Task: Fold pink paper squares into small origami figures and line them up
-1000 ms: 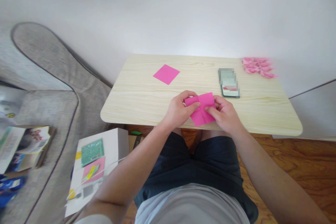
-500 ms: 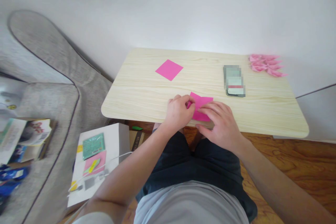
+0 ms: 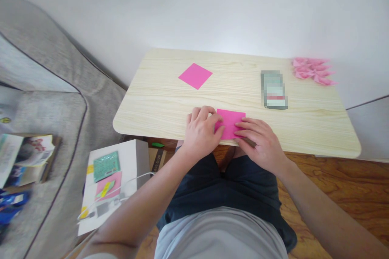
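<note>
A bright pink sheet of origami paper (image 3: 230, 123) lies at the table's near edge, spread fairly flat as a rectangle. My left hand (image 3: 202, 128) is at its left side, fingers curled, with thumb and forefinger gripping that edge. The fingers of my right hand (image 3: 259, 137) stretch over the right side of the paper and rest on it, its thumb at the near edge. Another pink square sheet (image 3: 195, 76) lies farther back, one corner toward the wall, touched by neither hand.
On the pale wooden table (image 3: 158, 101), a phone (image 3: 274, 90) with a blurred screen lies at the right. Several folded light-pink paper pieces (image 3: 313, 71) sit in the back right corner. A white box (image 3: 129, 158) with packets and a cable stands below left, beside a grey sofa (image 3: 57, 113).
The pink paper, earlier raised and bent with its upper edge forming a notch, now lies flatter as a rectangle. My left fingers have uncurled somewhat; my right hand has shifted slightly rightward. The view moved slightly.
</note>
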